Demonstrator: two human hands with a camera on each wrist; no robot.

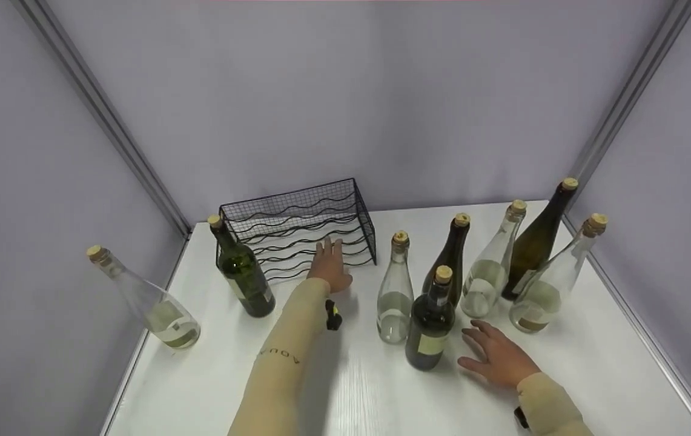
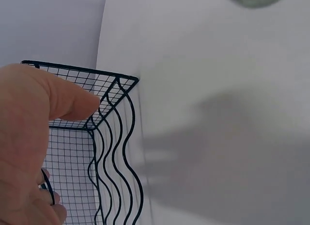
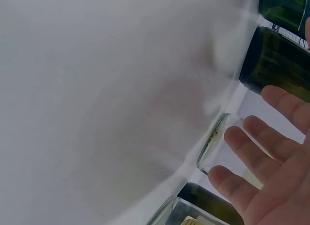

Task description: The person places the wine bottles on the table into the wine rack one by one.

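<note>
My left hand (image 1: 329,264) is at the front of a black wire bottle rack (image 1: 365,221) with wavy bars. In the left wrist view its fingertips (image 2: 58,213) curl about one bar, while the thumb (image 2: 72,100) lies across the rack's mesh side. My right hand (image 1: 498,354) is spread, with nothing held, just right of a dark corked bottle with a pale label (image 1: 427,339). In the right wrist view, its straight fingers (image 3: 254,152) overlap a clear bottle (image 3: 210,145) and stand close to a dark green one (image 3: 276,60).
A green bottle (image 1: 247,275) stands at the rack's left front corner. Farther left is a clear corked bottle (image 1: 166,318). Several more clear and dark bottles, among them a clear one (image 1: 393,303) and a tall brown one (image 1: 533,248), crowd the white table's (image 1: 357,387) right side. Pale walls enclose it.
</note>
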